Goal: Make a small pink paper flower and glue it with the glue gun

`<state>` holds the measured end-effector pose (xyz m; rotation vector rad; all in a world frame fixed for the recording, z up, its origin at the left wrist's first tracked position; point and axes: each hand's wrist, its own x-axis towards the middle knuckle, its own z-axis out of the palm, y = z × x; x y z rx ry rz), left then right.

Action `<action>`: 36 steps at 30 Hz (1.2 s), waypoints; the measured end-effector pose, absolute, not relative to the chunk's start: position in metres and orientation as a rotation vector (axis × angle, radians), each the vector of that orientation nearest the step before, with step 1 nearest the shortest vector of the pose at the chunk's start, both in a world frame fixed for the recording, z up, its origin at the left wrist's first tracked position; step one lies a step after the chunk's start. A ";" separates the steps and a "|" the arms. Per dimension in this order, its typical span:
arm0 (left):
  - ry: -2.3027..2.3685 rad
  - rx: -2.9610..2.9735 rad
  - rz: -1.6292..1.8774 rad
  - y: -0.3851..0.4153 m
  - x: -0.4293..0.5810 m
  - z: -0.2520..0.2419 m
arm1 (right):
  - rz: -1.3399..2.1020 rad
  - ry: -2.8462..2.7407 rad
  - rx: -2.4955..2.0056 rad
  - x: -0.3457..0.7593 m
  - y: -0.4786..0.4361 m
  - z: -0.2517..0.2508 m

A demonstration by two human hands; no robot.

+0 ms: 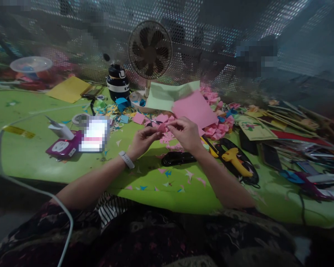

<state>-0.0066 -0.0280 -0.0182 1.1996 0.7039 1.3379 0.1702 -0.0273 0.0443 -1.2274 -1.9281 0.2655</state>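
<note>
Between my two hands is a small pink paper piece (161, 127), pinched by the fingertips from both sides above the green table (144, 178). My left hand (143, 141), with a pale band on its wrist, grips the piece's left side. On its right side, the thumb and fingers of my right hand (186, 134) are closed on it. Pink paper scraps lie just behind and below the hands. A large pink sheet (195, 109) rests behind my right hand, partly against a pale green sheet (169, 94). A black stapler-like object (178, 158) lies under my wrists.
A lit phone (94, 134) and purple power socket (62, 147) are at left, with a white cable (30, 183) crossing the edge. A fan (150, 50) and dark jug (118, 85) stand behind. The yellow glue gun (236, 162) lies right, near phones.
</note>
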 end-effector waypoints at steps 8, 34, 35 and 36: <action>0.732 1.314 1.370 -0.027 -0.007 -0.022 | 0.154 -1.966 -1.257 0.169 -0.028 0.042; 0.763 1.638 1.503 -0.022 -0.010 -0.029 | 0.038 -2.044 -1.228 0.169 -0.028 0.040; 0.756 1.642 1.505 -0.021 -0.009 -0.029 | 0.049 -2.042 -1.224 0.170 -0.028 0.040; 0.755 1.648 1.513 -0.021 -0.009 -0.030 | 0.054 -2.040 -1.220 0.170 -0.028 0.041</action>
